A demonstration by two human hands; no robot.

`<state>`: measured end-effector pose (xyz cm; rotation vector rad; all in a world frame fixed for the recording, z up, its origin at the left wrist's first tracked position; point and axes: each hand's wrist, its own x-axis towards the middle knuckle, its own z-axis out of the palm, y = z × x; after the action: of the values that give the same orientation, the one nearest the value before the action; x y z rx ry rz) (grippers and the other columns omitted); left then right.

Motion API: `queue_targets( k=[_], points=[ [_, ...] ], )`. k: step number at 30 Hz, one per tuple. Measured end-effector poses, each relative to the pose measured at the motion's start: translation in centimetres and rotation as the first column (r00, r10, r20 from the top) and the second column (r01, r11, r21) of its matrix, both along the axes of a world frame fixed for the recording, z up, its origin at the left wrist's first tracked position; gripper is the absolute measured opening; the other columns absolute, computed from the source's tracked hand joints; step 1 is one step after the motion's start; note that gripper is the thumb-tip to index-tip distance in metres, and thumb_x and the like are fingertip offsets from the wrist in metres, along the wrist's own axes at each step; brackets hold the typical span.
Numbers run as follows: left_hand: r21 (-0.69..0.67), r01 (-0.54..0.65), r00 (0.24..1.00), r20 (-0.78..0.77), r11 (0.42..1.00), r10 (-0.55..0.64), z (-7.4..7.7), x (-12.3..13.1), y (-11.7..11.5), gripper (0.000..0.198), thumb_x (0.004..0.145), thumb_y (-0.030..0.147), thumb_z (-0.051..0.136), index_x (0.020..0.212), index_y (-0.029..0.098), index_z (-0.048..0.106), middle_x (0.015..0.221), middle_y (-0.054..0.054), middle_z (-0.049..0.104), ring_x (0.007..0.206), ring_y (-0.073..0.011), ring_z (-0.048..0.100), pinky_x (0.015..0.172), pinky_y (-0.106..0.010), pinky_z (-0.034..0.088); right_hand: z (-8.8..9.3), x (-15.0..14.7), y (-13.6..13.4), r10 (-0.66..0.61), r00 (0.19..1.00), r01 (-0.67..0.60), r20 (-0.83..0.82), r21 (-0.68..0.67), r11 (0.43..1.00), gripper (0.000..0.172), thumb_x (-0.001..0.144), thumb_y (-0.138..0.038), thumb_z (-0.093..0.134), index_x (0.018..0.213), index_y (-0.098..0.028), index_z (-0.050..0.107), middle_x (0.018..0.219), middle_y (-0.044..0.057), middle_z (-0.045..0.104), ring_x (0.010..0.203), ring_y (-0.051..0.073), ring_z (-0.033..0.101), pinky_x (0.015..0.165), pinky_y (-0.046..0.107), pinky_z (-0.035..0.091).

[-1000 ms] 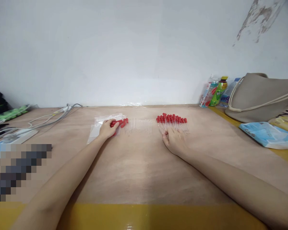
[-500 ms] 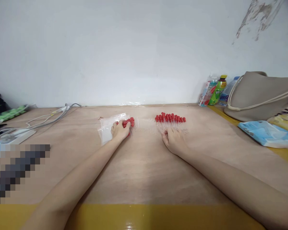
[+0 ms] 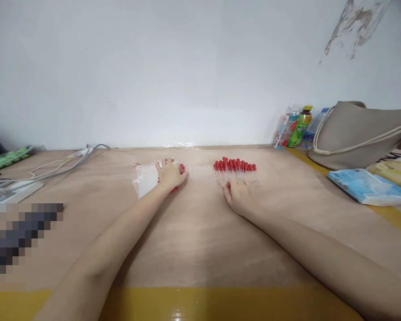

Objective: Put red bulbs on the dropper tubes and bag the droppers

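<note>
Red-bulbed droppers, fanned side by side right of centre on the brown surface, bulbs toward the wall, clear stems pointing back this way. Probably next to no weight, so likely to skid or roll at a nudge. Thin stems, stiff and slick by the look of them; could be glass, could be hard plastic, can't tell from up here. Best treated as breakable anyway: no bending sideways, no hard squeeze near the narrow end. Bulbs more likely soft and rubbery, with decent friction. Would take hold right there, or just below at the collar, and lift one at a time instead of raking through the bunch.

Right grip narrow, fingers curled in at the near ends of the stems on the left part of the bunch. Can't tell whether actually pinching one. Left grip palm down with fingers splayed, over some red bulbs and the edge of a clear plastic bag; can't make out if holding anything underneath. Bare clear tubes lined up in between, hard to see against the brown. Worth picking up gently, mid-length, to avoid scattering the neighbours.
</note>
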<state>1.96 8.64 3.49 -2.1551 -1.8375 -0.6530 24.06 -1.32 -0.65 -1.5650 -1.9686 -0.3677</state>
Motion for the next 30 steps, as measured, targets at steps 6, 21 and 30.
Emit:
queue_targets(
  k=[6, 21, 30],
  points=[
    [0.184, 0.229, 0.962, 0.111, 0.956, -0.251, 0.2, -0.4, -3.3, 0.019, 0.076, 0.035, 0.055, 0.074, 0.016, 0.062, 0.102, -0.01, 0.056, 0.104, -0.0265, 0.044, 0.09, -0.042, 0.033, 0.2, 0.1, 0.1, 0.124, 0.987, -0.128, -0.105, -0.032, 0.991, 0.017, 0.086, -0.025, 0.04, 0.085, -0.015, 0.054, 0.075, 0.005, 0.063, 0.071, 0.017, 0.055, 0.07, 0.03, 0.03],
    [0.031, 0.61, 0.719, 0.4, 0.792, -0.569, -2.9, -0.1, -8.4, 0.019, 0.086, 0.025, 0.046, 0.094, 0.021, 0.062, 0.088, -0.004, 0.062, 0.081, -0.0156, 0.057, 0.073, -0.029, 0.046, 0.5, -0.9, -1.0, 0.43, 0.897, -0.432, -0.099, 0.003, 0.902, 0.02, 0.087, -0.022, 0.041, 0.091, -0.017, 0.06, 0.081, 0.004, 0.063, 0.072, 0.012, 0.055, 0.073, 0.028, 0.03],
    [0.012, 0.641, 0.695, 0.416, 0.767, -0.587, -2.9, -0.2, -8.5, 0.015, 0.086, 0.024, 0.045, 0.093, 0.019, 0.057, 0.085, -0.003, 0.063, 0.077, -0.0149, 0.057, 0.07, -0.027, 0.044, 0.7, -1.3, -1.3, 0.448, 0.889, -0.452, -0.095, -0.021, 0.892, 0.022, 0.088, -0.023, 0.039, 0.09, -0.017, 0.06, 0.081, 0.004, 0.063, 0.068, 0.012, 0.053, 0.074, 0.029, 0.028]
  ],
)
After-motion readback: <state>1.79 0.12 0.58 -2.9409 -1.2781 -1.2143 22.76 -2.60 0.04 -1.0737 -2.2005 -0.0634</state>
